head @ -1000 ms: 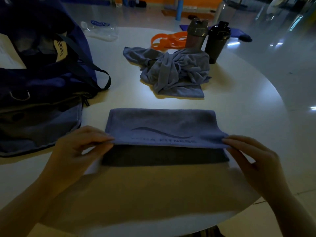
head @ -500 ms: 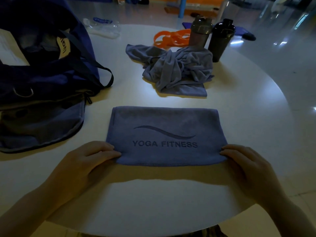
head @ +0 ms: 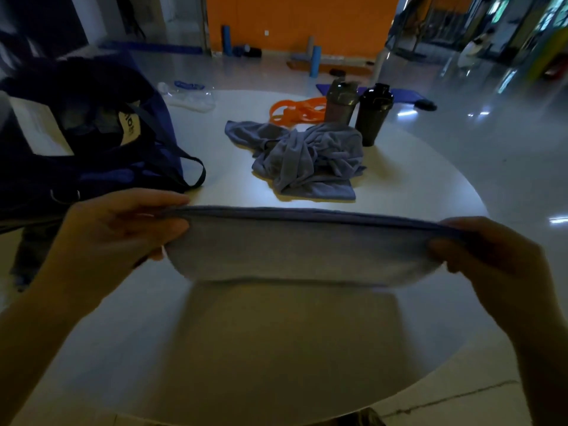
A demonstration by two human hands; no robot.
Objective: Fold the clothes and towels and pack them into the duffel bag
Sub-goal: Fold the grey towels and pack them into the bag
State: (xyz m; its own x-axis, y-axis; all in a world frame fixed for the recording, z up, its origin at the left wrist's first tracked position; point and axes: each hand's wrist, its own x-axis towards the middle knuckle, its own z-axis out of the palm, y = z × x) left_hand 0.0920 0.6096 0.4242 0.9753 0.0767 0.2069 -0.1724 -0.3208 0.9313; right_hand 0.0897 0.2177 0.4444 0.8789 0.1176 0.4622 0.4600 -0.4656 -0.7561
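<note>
- The left hand (head: 116, 232) pinches one end of the folded towel (head: 301, 250), thumb on the near face and fingers curled over its top edge; the right hand (head: 488, 250) grips the other end the same way.
- The towel hangs stretched between the two hands, clear of the white round table (head: 399, 186), its shadow falling below it.
- Half a second ago it lay flat on the table with its printed side up and both hands at its near corners; now it is raised, showing a plain face.
- The step in hand looks like carrying this towel to the duffel bag (head: 92, 142), which sits open at the left.
- Next, I judge, it swings left and goes in flat, kept folded.
- A crumpled towel (head: 307, 158) beyond is still unfolded.
</note>
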